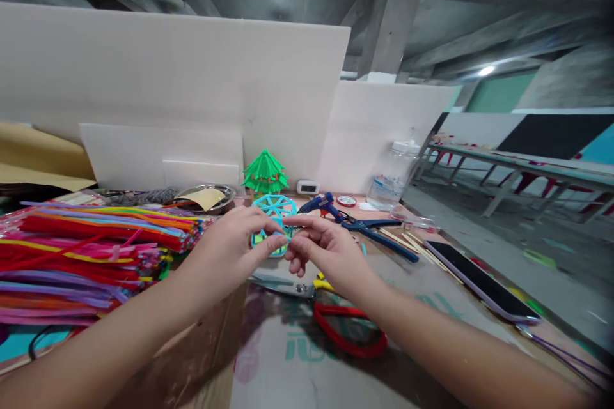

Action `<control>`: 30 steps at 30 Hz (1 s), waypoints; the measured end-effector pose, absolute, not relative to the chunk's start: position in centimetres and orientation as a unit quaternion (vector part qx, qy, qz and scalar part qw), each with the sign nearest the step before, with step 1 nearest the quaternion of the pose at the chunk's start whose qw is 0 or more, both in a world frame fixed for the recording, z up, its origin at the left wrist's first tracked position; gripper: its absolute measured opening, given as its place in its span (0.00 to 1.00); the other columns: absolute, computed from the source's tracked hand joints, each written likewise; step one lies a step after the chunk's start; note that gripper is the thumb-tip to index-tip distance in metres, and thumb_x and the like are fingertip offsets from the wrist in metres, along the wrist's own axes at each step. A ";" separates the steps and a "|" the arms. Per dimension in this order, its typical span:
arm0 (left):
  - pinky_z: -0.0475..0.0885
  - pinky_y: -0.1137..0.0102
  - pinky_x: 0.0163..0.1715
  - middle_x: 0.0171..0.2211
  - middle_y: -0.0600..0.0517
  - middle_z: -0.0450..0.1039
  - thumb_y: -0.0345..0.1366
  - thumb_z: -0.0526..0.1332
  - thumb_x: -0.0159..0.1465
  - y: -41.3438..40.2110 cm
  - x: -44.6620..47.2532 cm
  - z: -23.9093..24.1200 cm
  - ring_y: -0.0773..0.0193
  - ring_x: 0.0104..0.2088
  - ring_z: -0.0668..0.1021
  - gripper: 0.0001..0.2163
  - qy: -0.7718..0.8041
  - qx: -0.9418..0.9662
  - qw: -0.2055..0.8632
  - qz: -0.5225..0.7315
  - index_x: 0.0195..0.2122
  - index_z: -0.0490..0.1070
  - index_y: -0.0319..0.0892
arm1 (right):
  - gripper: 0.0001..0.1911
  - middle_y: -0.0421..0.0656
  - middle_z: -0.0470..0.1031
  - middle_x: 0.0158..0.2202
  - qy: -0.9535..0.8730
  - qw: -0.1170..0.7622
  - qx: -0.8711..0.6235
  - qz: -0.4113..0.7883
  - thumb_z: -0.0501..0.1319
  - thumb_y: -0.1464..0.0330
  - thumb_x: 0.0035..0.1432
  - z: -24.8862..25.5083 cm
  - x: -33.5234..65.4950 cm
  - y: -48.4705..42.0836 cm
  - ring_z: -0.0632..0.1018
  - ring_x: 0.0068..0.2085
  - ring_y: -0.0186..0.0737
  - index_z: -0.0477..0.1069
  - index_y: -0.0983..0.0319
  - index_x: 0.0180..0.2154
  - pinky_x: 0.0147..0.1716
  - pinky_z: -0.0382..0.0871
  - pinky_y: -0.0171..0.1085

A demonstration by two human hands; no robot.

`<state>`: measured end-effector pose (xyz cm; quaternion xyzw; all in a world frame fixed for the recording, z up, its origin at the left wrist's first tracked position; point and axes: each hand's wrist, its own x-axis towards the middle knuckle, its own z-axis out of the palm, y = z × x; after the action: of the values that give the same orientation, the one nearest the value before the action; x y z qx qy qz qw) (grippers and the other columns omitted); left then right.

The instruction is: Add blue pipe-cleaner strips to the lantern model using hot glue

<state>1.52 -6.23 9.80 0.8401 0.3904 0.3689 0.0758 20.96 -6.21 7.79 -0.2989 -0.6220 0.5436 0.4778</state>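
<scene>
My left hand and my right hand meet over the table with their fingertips almost touching. Thumb and fingers of the left are pinched together, and whatever is between them is too small to make out. On the right, the index finger reaches across while thumb and other fingers curl closed; any content is hidden. Right behind the fingers stands a light-blue spoked frame, partly covered by them. Below lie scissors with red and yellow handles, blades pointing left.
Bundles of coloured pipe cleaners fill the left side. Farther back are a green tiered roof model, a metal bowl, a small digital clock, and a blue glue gun. Blue-handled pliers, a phone and a water bottle are right.
</scene>
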 end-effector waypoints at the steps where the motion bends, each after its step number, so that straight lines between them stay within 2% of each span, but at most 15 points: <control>1: 0.68 0.66 0.42 0.36 0.51 0.78 0.45 0.56 0.69 -6.2 1.6 9.6 0.59 0.40 0.76 0.14 0.387 0.841 0.086 0.368 0.33 0.78 0.46 | 0.19 0.35 0.76 0.24 -0.625 0.473 -0.295 0.546 0.67 0.61 0.55 7.7 20.9 -6.3 0.78 0.23 0.32 0.72 0.62 0.47 0.23 0.72 0.32; 4: 0.67 0.67 0.39 0.32 0.52 0.76 0.44 0.56 0.68 -6.0 1.4 9.6 0.61 0.36 0.75 0.14 0.385 0.831 0.101 0.388 0.29 0.76 0.44 | 0.15 0.37 0.76 0.25 -0.634 0.444 -0.307 0.553 0.67 0.60 0.55 7.3 20.8 -6.2 0.77 0.23 0.32 0.73 0.63 0.41 0.23 0.72 0.32; 7: 0.67 0.68 0.39 0.32 0.53 0.76 0.43 0.57 0.67 -5.9 1.0 10.2 0.62 0.35 0.75 0.13 0.394 0.818 0.094 0.408 0.30 0.75 0.43 | 0.13 0.38 0.76 0.24 -0.644 0.399 -0.334 0.560 0.67 0.60 0.54 7.3 21.0 -5.9 0.77 0.23 0.32 0.72 0.63 0.32 0.23 0.72 0.32; 10: 0.68 0.69 0.39 0.33 0.53 0.76 0.44 0.57 0.67 -5.5 0.4 10.7 0.62 0.36 0.75 0.13 0.414 0.805 0.098 0.414 0.30 0.74 0.43 | 0.12 0.38 0.75 0.22 -0.686 0.357 -0.366 0.518 0.66 0.60 0.55 7.8 22.2 -4.8 0.75 0.20 0.32 0.71 0.62 0.30 0.21 0.69 0.32; 12: 0.68 0.70 0.38 0.33 0.53 0.76 0.45 0.57 0.66 -5.2 0.0 10.9 0.62 0.36 0.75 0.13 0.429 0.794 0.104 0.419 0.30 0.74 0.43 | 0.13 0.38 0.74 0.21 -0.745 0.340 -0.400 0.412 0.64 0.60 0.57 8.2 23.6 -3.7 0.72 0.20 0.31 0.71 0.62 0.28 0.20 0.65 0.32; 14: 0.68 0.71 0.35 0.32 0.53 0.76 0.45 0.58 0.66 -4.9 -0.4 11.0 0.62 0.34 0.75 0.13 0.444 0.782 0.107 0.425 0.31 0.74 0.43 | 0.13 0.41 0.76 0.25 -0.815 0.321 -0.423 0.232 0.65 0.61 0.57 8.6 25.2 -2.5 0.74 0.26 0.36 0.73 0.62 0.25 0.27 0.68 0.35; 16: 0.68 0.71 0.33 0.30 0.53 0.76 0.46 0.58 0.65 -4.9 -0.6 11.1 0.62 0.33 0.74 0.14 0.456 0.774 0.105 0.427 0.30 0.75 0.43 | 0.06 0.50 0.79 0.40 -0.856 0.281 -0.429 0.064 0.66 0.67 0.57 9.0 26.8 -1.5 0.78 0.40 0.45 0.79 0.62 0.30 0.40 0.71 0.42; 18: 0.68 0.71 0.33 0.30 0.53 0.76 0.47 0.58 0.66 -4.9 -0.6 11.2 0.62 0.33 0.74 0.14 0.459 0.773 0.102 0.425 0.30 0.75 0.44 | 0.09 0.53 0.76 0.52 -0.860 0.260 -0.438 -0.014 0.63 0.71 0.59 9.4 27.9 -0.9 0.76 0.50 0.50 0.81 0.60 0.40 0.49 0.68 0.47; 20: 0.69 0.71 0.33 0.31 0.53 0.76 0.47 0.58 0.66 -5.1 -0.5 11.4 0.62 0.33 0.75 0.14 0.456 0.776 0.097 0.425 0.30 0.75 0.44 | 0.10 0.52 0.77 0.50 -0.850 0.259 -0.458 -0.029 0.60 0.71 0.62 10.0 28.5 -0.8 0.77 0.48 0.49 0.81 0.60 0.41 0.48 0.68 0.45; 22: 0.69 0.71 0.33 0.30 0.53 0.76 0.46 0.58 0.65 -5.2 -0.4 11.6 0.62 0.32 0.75 0.13 0.452 0.778 0.090 0.427 0.29 0.74 0.44 | 0.10 0.49 0.79 0.38 -0.831 0.269 -0.486 -0.032 0.59 0.67 0.63 10.6 28.7 -0.9 0.77 0.39 0.46 0.79 0.61 0.34 0.40 0.68 0.42; 24: 0.69 0.70 0.34 0.30 0.53 0.76 0.46 0.58 0.65 -5.3 -0.4 11.7 0.61 0.32 0.74 0.13 0.449 0.780 0.085 0.428 0.29 0.74 0.44 | 0.09 0.45 0.78 0.30 -0.809 0.301 -0.505 -0.008 0.59 0.67 0.62 11.2 28.6 -1.1 0.75 0.32 0.42 0.78 0.61 0.34 0.32 0.65 0.39; 27: 0.70 0.70 0.38 0.32 0.53 0.76 0.47 0.58 0.66 -5.5 -0.3 11.6 0.62 0.34 0.74 0.14 0.437 0.787 0.089 0.425 0.29 0.74 0.44 | 0.10 0.41 0.78 0.28 -0.788 0.376 -0.477 0.099 0.60 0.67 0.60 11.7 28.1 -1.9 0.73 0.28 0.37 0.77 0.60 0.42 0.27 0.63 0.35; 30: 0.69 0.70 0.38 0.32 0.53 0.75 0.47 0.57 0.67 -5.7 -0.3 11.4 0.62 0.34 0.74 0.15 0.425 0.795 0.098 0.422 0.30 0.74 0.43 | 0.15 0.41 0.77 0.27 -0.781 0.414 -0.414 0.216 0.59 0.61 0.62 11.9 26.8 -3.4 0.71 0.25 0.34 0.78 0.61 0.44 0.24 0.64 0.34</control>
<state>-0.29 -5.65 11.37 0.7947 0.4250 0.4221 0.0982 26.75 -3.35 11.91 -0.4142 -0.7812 0.2163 0.4140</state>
